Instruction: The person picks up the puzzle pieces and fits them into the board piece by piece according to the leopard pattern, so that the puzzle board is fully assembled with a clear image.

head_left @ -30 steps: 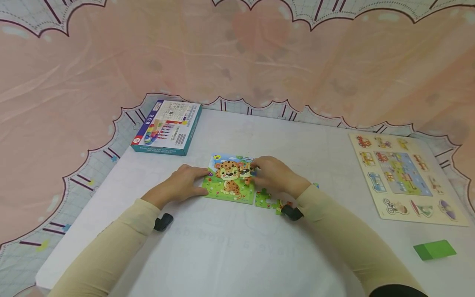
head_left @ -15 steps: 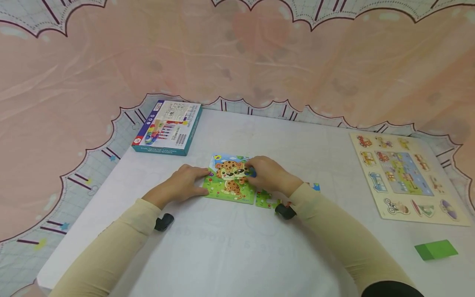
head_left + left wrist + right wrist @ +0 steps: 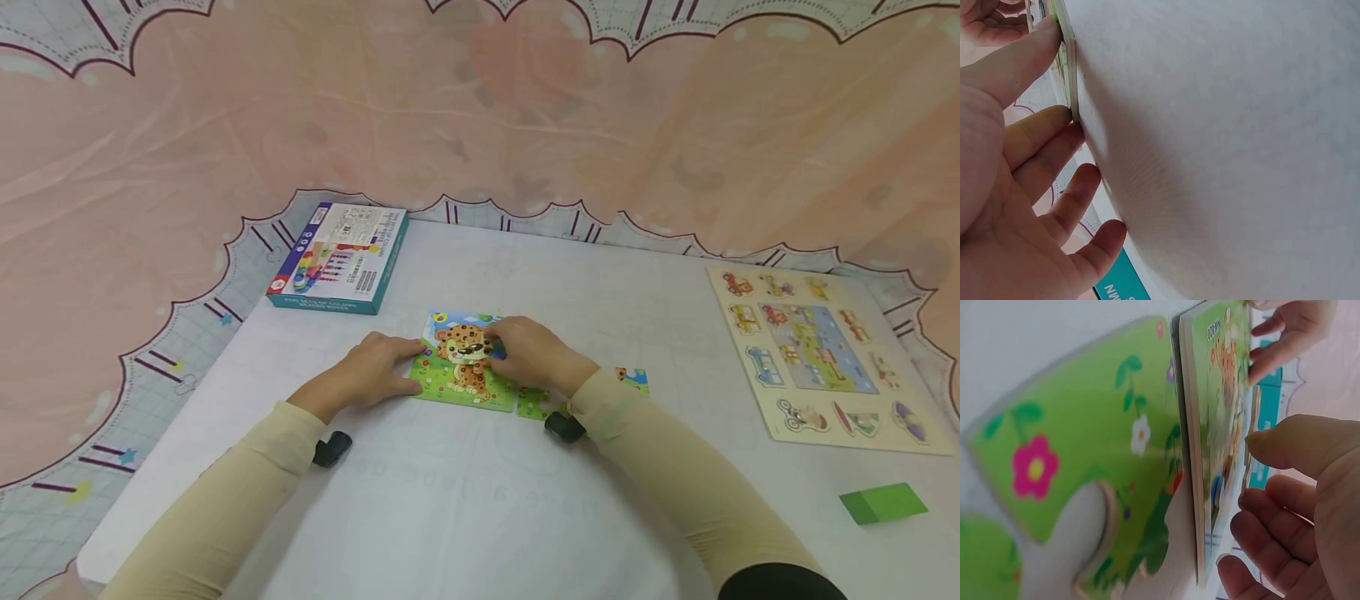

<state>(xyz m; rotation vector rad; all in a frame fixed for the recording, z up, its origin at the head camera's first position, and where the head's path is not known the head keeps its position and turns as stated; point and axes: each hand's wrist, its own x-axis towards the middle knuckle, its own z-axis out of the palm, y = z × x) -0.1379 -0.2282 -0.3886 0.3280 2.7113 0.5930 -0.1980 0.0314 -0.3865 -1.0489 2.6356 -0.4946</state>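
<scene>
A leopard jigsaw board (image 3: 442,385) lies on the white table in the head view. My left hand (image 3: 363,371) rests at its left side, thumb and forefinger touching the edge. In the left wrist view the fingers (image 3: 1088,184) of that hand are spread and relaxed. Above the board my right hand (image 3: 536,354) pinches a jigsaw piece (image 3: 1255,403) between thumb and fingers; the right wrist view shows it edge-on, clear of the board's surface. Loose green jigsaw pieces (image 3: 1094,419) lie right beside the board, partly hidden by my right wrist in the head view.
A blue-edged loose piece (image 3: 636,380) lies right of my right forearm. The flat teal-sided box (image 3: 337,258) stands at the back left. A wooden picture board (image 3: 757,404) lies at the right, with a green block (image 3: 885,503) in front of it.
My right hand has moved left across the board, carrying the jigsaw piece over the leopard. More of the blue-edged piece shows behind the wrist. My left hand has stayed put.
</scene>
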